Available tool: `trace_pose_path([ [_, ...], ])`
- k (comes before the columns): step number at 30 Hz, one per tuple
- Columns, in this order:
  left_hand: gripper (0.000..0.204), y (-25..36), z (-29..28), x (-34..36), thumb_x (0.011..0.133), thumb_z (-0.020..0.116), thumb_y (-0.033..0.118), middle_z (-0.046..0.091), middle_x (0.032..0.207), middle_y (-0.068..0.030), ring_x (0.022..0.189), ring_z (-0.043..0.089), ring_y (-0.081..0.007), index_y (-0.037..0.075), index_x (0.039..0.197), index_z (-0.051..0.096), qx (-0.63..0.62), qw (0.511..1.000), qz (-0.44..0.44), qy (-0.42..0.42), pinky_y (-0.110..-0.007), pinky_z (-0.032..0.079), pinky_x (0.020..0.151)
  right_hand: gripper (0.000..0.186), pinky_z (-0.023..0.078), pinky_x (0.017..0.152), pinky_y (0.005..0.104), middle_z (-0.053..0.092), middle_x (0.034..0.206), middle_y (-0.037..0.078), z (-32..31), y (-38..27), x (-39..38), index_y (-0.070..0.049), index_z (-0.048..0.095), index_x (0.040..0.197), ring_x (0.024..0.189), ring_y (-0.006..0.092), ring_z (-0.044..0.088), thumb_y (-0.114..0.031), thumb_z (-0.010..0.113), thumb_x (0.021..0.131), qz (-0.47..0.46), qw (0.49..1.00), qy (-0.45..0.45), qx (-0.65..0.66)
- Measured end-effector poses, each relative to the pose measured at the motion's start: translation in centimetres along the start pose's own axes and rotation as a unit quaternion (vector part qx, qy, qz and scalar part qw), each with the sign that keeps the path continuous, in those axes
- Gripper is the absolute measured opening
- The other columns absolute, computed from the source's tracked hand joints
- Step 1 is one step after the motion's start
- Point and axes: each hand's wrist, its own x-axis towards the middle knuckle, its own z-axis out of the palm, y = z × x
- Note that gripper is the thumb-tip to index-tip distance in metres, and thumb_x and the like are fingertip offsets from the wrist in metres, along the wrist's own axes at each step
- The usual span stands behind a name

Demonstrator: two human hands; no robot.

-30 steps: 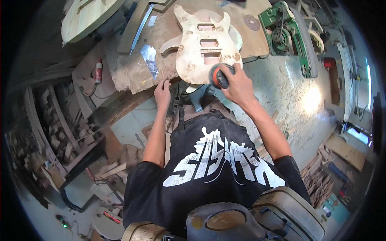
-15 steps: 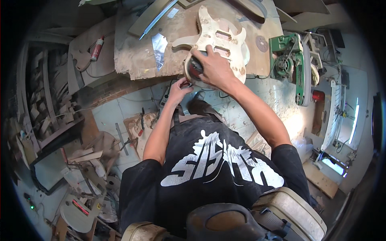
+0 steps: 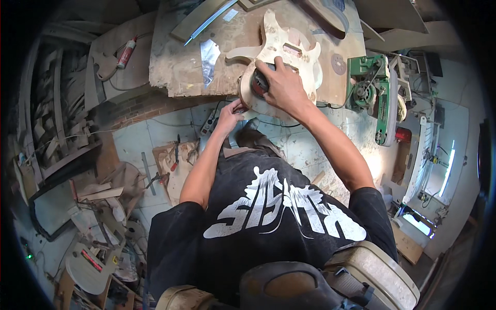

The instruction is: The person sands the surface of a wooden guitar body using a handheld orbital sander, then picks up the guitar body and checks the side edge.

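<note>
An unfinished pale wooden guitar body (image 3: 289, 51) lies flat on a worn wooden workbench (image 3: 175, 67). My right hand (image 3: 284, 88) presses a round sander with a red and black top (image 3: 258, 82) onto the lower edge of the body. My left hand (image 3: 230, 113) grips the near edge of the guitar body just below the bench edge. Both forearms reach forward from my black printed shirt.
A shiny metal sheet (image 3: 209, 54) and a long metal strip (image 3: 212, 20) lie on the bench. A red tube (image 3: 126, 51) rests at the left. A green machine (image 3: 374, 93) stands to the right. Wood offcuts and tools litter the floor at left (image 3: 103, 196).
The view has shifted right, so the bench and guitar body sit more to the right. My right hand slid the sander to the body's lower left edge; my left hand stayed at the near edge.
</note>
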Motion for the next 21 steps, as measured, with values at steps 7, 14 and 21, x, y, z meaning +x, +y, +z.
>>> trace_pose_path([
  [7, 0.086, -0.4, -0.4, 0.1, 0.069, 0.054, -0.017, 0.067, 0.141, -0.0123, 0.135, 0.061, -0.0224, 0.001, 0.153, 0.055, -0.026, 1.000, -0.013, 0.004, -0.033, 0.045, 0.113, 0.076, 0.061, 0.074, 0.0528, 0.055, 0.116, 0.022, 0.7, -1.0, -1.5, -0.022, 0.052, 0.143, 0.095, 0.0447, 0.069, -0.010, 0.080, 0.074, -0.054, 0.998, -0.039, 0.011],
  [14, 0.085, -0.2, -0.3, 0.0, 0.073, 0.054, -0.016, 0.063, 0.146, -0.0111, 0.138, 0.058, -0.0218, 0.000, 0.156, 0.050, -0.029, 0.999, -0.019, -0.015, -0.033, 0.042, 0.117, 0.072, 0.062, 0.069, 0.0532, 0.055, 0.118, 0.022, 0.9, 0.5, -2.3, -0.027, 0.053, 0.143, 0.093, 0.0441, 0.069, -0.014, 0.082, 0.078, -0.092, 0.996, -0.021, 0.011],
  [21, 0.088, 0.5, -0.1, -0.3, 0.071, 0.053, -0.017, 0.063, 0.147, -0.0093, 0.138, 0.058, -0.0187, 0.001, 0.157, 0.050, -0.015, 0.999, -0.026, -0.014, -0.029, 0.040, 0.116, 0.077, 0.063, 0.070, 0.0520, 0.056, 0.117, 0.020, 0.8, 1.7, -1.7, -0.028, 0.053, 0.142, 0.093, 0.0440, 0.069, -0.015, 0.085, 0.073, -0.059, 0.998, 0.031, -0.007],
])
